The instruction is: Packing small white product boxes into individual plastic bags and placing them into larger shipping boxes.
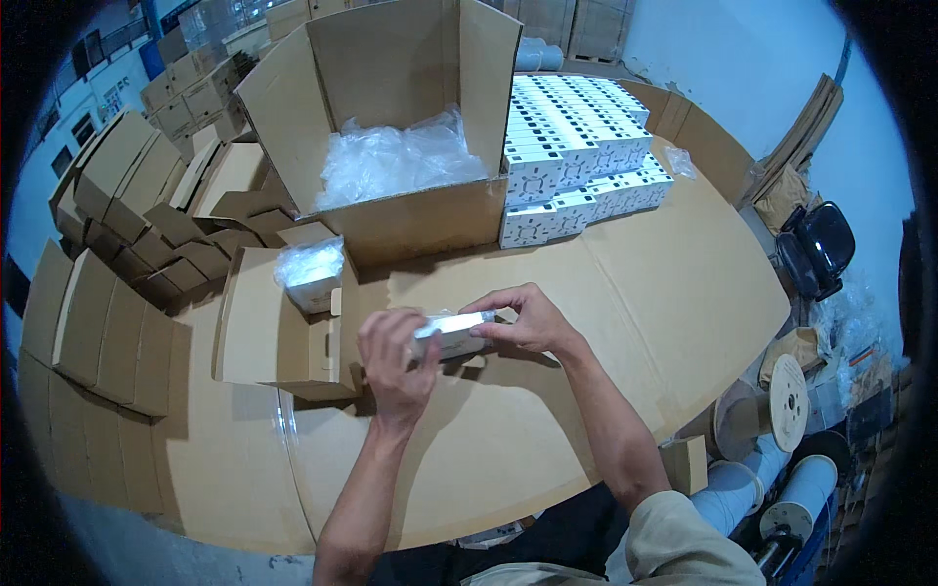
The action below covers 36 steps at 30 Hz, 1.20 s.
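1. Brown cardboard-topped bench [489, 479]: rows of brown cardboard boxes [106, 337] stand leftmost.
2. Open brown cardboard carton [259, 317] holds 1 clear-plastic-wrapped package [313, 281].
3. Right of it, the blurred left hand [399, 366] meets a small white rectangular box [452, 335]; finger grip: cannot tell.
4. Right hand [532, 322]: fingers pinch that box's right end.

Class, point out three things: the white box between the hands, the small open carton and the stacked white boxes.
White box [455, 336]: head view, middle of its visible surface.
Small open carton [259, 314]: head view, its wide left flap.
Stacked white boxes [578, 163]: head view, front of the upper layer.
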Tool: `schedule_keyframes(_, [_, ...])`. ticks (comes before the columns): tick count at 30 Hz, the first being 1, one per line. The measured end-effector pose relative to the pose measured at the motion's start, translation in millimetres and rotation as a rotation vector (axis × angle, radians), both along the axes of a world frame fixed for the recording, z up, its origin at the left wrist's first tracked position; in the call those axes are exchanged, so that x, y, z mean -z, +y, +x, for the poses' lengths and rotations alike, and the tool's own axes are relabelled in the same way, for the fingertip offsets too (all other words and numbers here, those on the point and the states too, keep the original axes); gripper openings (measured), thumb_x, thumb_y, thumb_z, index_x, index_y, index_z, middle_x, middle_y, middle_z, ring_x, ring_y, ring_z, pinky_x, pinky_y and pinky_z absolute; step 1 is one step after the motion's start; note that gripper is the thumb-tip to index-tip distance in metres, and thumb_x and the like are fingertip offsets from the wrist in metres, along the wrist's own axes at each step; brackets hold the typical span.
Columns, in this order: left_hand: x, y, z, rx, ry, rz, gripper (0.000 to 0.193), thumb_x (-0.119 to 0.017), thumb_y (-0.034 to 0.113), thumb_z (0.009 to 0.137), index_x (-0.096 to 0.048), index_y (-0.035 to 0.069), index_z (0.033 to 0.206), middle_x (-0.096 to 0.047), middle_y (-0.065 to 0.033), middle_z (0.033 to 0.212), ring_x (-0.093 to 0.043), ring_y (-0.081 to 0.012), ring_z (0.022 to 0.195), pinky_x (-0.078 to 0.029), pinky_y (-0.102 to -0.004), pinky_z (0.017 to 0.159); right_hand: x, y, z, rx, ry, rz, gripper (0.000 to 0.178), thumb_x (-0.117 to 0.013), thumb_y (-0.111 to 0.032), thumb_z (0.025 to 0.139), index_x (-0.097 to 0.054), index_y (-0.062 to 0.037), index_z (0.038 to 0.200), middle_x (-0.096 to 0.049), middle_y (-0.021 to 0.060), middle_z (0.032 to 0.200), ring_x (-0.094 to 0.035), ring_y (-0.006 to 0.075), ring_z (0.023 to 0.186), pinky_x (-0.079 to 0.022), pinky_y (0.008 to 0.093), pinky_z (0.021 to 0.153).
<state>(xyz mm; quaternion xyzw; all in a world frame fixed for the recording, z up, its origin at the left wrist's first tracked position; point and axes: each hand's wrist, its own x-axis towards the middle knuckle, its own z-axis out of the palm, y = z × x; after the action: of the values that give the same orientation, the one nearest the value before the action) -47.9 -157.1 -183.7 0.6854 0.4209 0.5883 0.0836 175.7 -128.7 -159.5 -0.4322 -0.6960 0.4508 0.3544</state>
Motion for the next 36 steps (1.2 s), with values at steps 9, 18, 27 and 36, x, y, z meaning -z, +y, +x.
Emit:
schedule_keyframes(9, [-3.2,1.5,-0.1,0.158,0.239,-0.114,0.037,-0.079,0.008,0.082,-0.066,0.009,0.116,-0.071,-0.0084,0.112,-0.066,-0.0288,0.105,-0.042,-0.0442,0.107,-3.5,0.8,0.1,-0.048,-0.013,0.041,0.031,-0.078,-0.012,0.083,-0.075,-0.0041,0.113,-0.077,0.0097,0.103,-0.069,0.0163,0.093,-0.054,0.0319,0.088])
schedule_keyframes(18, [11.3,9.2,-0.5,0.383,-0.308,-0.622,0.03,-0.078,0.01,0.088,-0.066,0.005,0.114,-0.07,-0.0031,0.099,-0.061,-0.0074,0.075,-0.049,-0.0228,0.059,-2.2,-1.0,-3.5,0.001,-0.053,0.17,0.029,-0.078,-0.012,0.084,-0.075,-0.0043,0.111,-0.076,0.0104,0.101,-0.068,0.0173,0.083,-0.054,0.0324,0.078])
schedule_keyframes(27, [24.1,14.7,-0.2,0.428,-0.317,-0.685,0.027,-0.077,0.015,0.091,-0.063,0.004,0.111,-0.07,-0.0048,0.094,-0.062,-0.0105,0.076,-0.05,-0.0267,0.063,-22.9,-8.8,-19.8,0.008,-0.356,0.391,0.027,-0.076,-0.012,0.084,-0.074,-0.0038,0.11,-0.074,0.0152,0.096,-0.069,0.0318,0.084,-0.055,0.039,0.076])
schedule_keyframes(36, [32.6,-33.4,-12.9,0.155,0.136,-0.481,0.079,-0.076,0.016,0.087,-0.029,-0.003,0.148,-0.049,-0.0277,0.139,-0.048,-0.0417,0.131,-0.038,-0.0463,0.111,-38.9,1.1,-12.0,0.144,-0.322,0.269,0.022,-0.072,-0.007,0.088,-0.07,0.0003,0.108,-0.073,0.0191,0.096,-0.072,0.0307,0.083,-0.057,0.0392,0.076])
